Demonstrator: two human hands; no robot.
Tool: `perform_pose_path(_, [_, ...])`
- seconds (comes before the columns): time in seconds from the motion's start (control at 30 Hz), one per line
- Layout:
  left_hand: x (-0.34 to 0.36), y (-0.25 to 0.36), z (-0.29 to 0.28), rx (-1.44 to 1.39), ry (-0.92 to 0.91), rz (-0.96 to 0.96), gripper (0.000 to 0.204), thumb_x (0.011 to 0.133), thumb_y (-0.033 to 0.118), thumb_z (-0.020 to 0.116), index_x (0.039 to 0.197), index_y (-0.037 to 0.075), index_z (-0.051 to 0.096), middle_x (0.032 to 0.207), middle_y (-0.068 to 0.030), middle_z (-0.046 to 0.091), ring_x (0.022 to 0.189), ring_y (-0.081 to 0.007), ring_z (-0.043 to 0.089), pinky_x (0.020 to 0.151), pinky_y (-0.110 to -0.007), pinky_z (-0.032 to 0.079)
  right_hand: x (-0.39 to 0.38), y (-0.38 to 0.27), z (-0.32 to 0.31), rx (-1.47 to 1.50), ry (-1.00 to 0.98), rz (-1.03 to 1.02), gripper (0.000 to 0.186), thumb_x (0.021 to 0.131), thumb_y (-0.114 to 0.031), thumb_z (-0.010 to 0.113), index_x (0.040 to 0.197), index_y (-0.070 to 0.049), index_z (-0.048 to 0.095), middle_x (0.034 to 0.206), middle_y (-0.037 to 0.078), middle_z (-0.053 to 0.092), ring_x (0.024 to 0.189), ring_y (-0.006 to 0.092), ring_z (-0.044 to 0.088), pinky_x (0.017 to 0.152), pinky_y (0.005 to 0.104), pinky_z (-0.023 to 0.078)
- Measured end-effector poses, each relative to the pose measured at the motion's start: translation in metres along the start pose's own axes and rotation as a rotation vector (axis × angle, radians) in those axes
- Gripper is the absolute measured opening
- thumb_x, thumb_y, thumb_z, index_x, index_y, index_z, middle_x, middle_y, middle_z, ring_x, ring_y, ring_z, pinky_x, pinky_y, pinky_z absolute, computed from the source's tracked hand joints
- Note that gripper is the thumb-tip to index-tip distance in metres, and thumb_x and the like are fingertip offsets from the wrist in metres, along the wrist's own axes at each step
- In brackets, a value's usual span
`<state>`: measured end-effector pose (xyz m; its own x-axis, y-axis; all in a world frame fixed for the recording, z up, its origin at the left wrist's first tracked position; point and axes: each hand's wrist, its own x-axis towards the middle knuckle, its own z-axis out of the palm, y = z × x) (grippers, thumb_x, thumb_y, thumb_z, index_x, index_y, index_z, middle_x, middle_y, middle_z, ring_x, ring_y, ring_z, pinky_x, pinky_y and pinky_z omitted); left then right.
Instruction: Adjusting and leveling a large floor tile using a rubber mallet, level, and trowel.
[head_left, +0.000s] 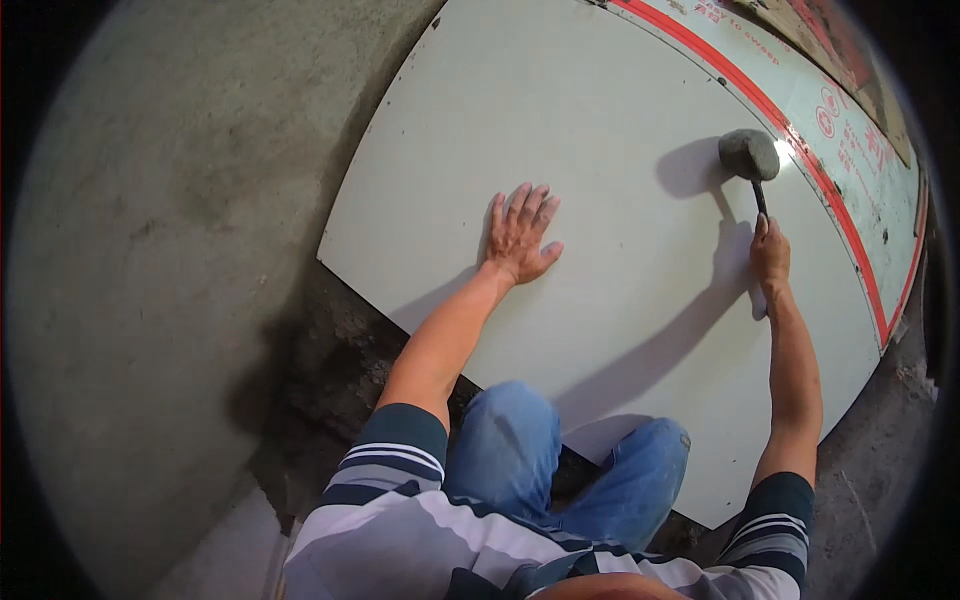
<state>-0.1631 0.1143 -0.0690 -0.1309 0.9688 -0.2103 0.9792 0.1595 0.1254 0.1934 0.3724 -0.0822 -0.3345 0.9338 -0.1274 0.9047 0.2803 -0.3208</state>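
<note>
A large pale floor tile (610, 130) lies flat before me, with specks of dirt along its edges. My left hand (517, 236) rests palm down near its middle, fingers spread. In my right hand (770, 256) is the dark handle of a rubber mallet (750, 155), gripped partway along. The mallet's grey, dusty head is over the tile's right part, close to a red strip, and its shadow falls to the left of it. Whether the head touches the tile I cannot tell.
A red strip (745, 95) runs along the tile's right edge. Beyond it lies a printed, film-covered tile (850, 130), with brown board (830, 50) at the far right. Bare concrete (180, 230) spreads to the left. Dark rubble (335, 335) borders the near left edge.
</note>
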Motion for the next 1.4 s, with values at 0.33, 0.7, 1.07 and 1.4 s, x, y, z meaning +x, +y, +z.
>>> perform_pose_path(0.33, [-0.133, 0.093, 0.058, -0.121, 0.023, 0.007, 0.070, 0.081, 0.051, 0.046, 0.139, 0.013, 0.031, 0.148, -0.0084, 0.016, 0.137, -0.0310, 0.008, 0.108, -0.053, 0.006, -0.058, -0.047, -0.001, -0.024, -0.123, -0.006, 0.054, 0.094, -0.041, 0.032, 0.082, 0.005, 0.057, 0.085, 0.033, 0.057, 0.086, 0.0485, 0.054, 0.076, 0.0520, 0.042])
perform_pose_path(0.7, [-0.239, 0.135, 0.086, -0.392, 0.220, 0.268, 0.054, 0.077, 0.035, 0.056, 0.122, 0.006, 0.050, 0.134, -0.0090, 0.043, 0.127, -0.0250, 0.035, 0.107, -0.048, 0.019, -0.192, -0.137, -0.026, -0.031, -0.398, -0.227, 0.036, 0.091, -0.028, 0.043, 0.079, 0.003, 0.055, 0.074, 0.028, 0.058, 0.077, 0.0450, 0.057, 0.068, 0.0500, 0.044])
perform_pose_path(1.07, [-0.260, 0.149, 0.114, -0.457, 0.000, 0.206, 0.056, 0.079, 0.044, 0.051, 0.124, 0.009, 0.050, 0.132, -0.0103, 0.044, 0.125, -0.0266, 0.036, 0.106, -0.048, 0.019, -0.290, -0.305, 0.029, -0.247, -0.790, -0.982, 0.017, 0.083, -0.017, 0.051, 0.094, -0.004, 0.054, 0.074, 0.010, 0.065, 0.069, 0.0281, 0.065, 0.057, 0.0390, 0.051])
perform_pose_path(1.4, [-0.258, 0.144, 0.111, -0.660, 0.160, 0.309, 0.057, 0.082, 0.042, 0.048, 0.127, 0.008, 0.046, 0.133, -0.0140, 0.043, 0.126, -0.0293, 0.035, 0.105, -0.044, 0.023, -0.319, -0.309, 0.066, -0.366, -0.544, -1.193, 0.011, 0.079, -0.016, 0.050, 0.074, -0.007, 0.054, 0.065, 0.006, 0.062, 0.059, 0.0220, 0.062, 0.047, 0.0355, 0.047])
